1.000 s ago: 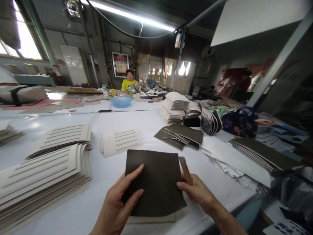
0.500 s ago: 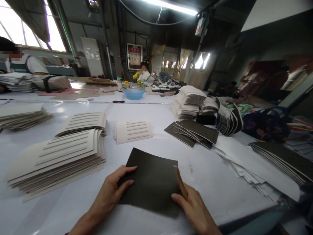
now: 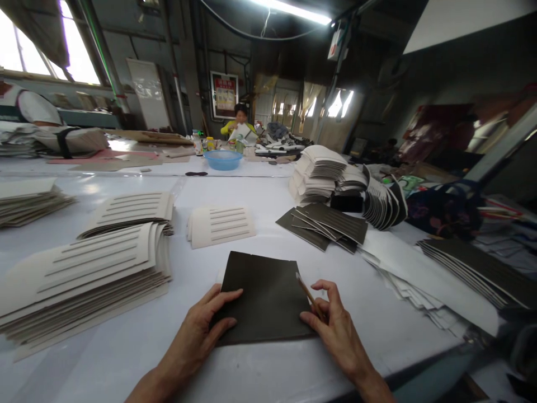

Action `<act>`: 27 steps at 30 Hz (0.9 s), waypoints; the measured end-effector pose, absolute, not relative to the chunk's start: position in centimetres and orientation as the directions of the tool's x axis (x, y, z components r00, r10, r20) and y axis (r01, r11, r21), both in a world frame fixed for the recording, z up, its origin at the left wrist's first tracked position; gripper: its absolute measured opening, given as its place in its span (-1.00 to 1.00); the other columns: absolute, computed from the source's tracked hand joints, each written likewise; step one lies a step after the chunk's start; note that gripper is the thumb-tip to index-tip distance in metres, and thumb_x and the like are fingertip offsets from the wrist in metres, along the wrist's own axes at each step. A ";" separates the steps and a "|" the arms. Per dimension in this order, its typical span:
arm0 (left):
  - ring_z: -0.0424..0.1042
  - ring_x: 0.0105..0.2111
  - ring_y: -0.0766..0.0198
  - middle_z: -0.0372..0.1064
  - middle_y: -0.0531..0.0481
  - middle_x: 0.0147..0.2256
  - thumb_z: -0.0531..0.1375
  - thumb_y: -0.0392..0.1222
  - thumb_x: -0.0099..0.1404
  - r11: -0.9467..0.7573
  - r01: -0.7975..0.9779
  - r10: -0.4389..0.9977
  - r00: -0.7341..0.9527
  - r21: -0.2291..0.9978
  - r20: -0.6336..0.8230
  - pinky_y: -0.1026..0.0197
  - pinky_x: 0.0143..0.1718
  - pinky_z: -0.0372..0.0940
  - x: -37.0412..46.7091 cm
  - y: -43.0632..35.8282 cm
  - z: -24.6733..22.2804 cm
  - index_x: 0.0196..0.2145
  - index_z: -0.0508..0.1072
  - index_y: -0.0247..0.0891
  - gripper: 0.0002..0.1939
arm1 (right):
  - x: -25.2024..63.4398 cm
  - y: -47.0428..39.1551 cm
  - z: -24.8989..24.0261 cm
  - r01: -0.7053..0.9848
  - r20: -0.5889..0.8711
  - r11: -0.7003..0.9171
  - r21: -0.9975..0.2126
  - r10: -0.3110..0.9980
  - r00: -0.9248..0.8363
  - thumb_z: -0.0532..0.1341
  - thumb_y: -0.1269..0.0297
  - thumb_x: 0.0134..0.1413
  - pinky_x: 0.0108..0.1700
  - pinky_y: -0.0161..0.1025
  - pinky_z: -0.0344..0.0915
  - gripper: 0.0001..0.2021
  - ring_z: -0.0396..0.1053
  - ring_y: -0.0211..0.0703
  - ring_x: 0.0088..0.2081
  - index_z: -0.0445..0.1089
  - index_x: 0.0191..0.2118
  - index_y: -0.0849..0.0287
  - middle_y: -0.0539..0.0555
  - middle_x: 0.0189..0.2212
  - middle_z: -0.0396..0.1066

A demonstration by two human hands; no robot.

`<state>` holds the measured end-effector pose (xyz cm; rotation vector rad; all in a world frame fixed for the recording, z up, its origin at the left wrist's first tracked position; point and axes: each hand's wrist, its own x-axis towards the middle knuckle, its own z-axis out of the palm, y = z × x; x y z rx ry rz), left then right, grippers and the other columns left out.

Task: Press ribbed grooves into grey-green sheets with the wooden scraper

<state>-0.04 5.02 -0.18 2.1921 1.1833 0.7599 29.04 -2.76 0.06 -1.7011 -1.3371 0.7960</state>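
A dark, nearly square sheet (image 3: 266,299) lies before me on the white table, a pale edge showing behind its upper left corner. My left hand (image 3: 212,316) grips its left edge, thumb and index finger on top and the other fingers hidden. In my right hand (image 3: 333,319) is a thin brown-handled tool (image 3: 309,295) with a pale tip, like a pen or small brush. The tip points up and left at the sheet's upper right edge; whether it touches cannot be made out. My right thumb is by the sheet's lower right corner, and the index finger is raised.
Slotted pale pieces lie in a large stack (image 3: 96,280) at left and a small pile (image 3: 222,226) ahead. Dark slotted pieces (image 3: 331,224), white sheets (image 3: 436,285) and another dark stack (image 3: 482,268) lie at right. Beyond are a blue basin (image 3: 222,160) and two people.
The dark sheet has turned slightly and now lies flatter and squarer to me. My right index finger has lifted away from the tool. The camera view has shifted a little to the right.
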 end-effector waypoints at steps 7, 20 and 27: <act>0.46 -0.06 0.15 0.43 -0.06 -0.07 0.15 -0.08 0.37 -0.518 0.464 0.827 0.485 0.719 0.283 0.21 -0.04 0.38 -0.6 5.3 0.8 -0.06 0.54 -0.05 -0.76 | 29.2 -2.9 1.3 0.428 0.007 -0.017 -0.904 0.998 0.056 0.23 0.27 0.12 -0.31 -0.31 0.11 -0.94 0.22 -0.25 -0.36 0.35 -0.29 0.09 -0.09 -0.38 0.30; 0.34 0.13 -0.02 0.47 0.01 0.03 0.15 0.05 0.34 -0.589 0.632 0.808 0.466 0.503 0.361 0.03 0.05 0.37 -1.5 5.9 -1.2 0.08 0.44 0.08 -0.64 | 29.4 -3.1 1.1 0.479 -0.009 -0.043 -0.877 0.997 0.073 0.26 0.34 0.09 -0.29 -0.33 0.21 -0.87 0.39 -0.21 -0.32 0.56 -0.26 0.05 -0.06 -0.36 0.46; 0.40 0.08 0.00 0.49 -0.02 0.00 0.16 0.06 0.33 -0.606 0.643 0.795 0.478 0.468 0.372 0.08 0.01 0.40 -1.5 5.8 -1.1 0.06 0.46 0.07 -0.64 | 29.4 -3.0 1.0 0.485 -0.026 -0.060 -0.872 0.997 0.075 0.27 0.38 0.05 -0.24 -0.33 0.24 -0.83 0.44 -0.19 -0.26 0.57 -0.24 0.03 -0.06 -0.32 0.51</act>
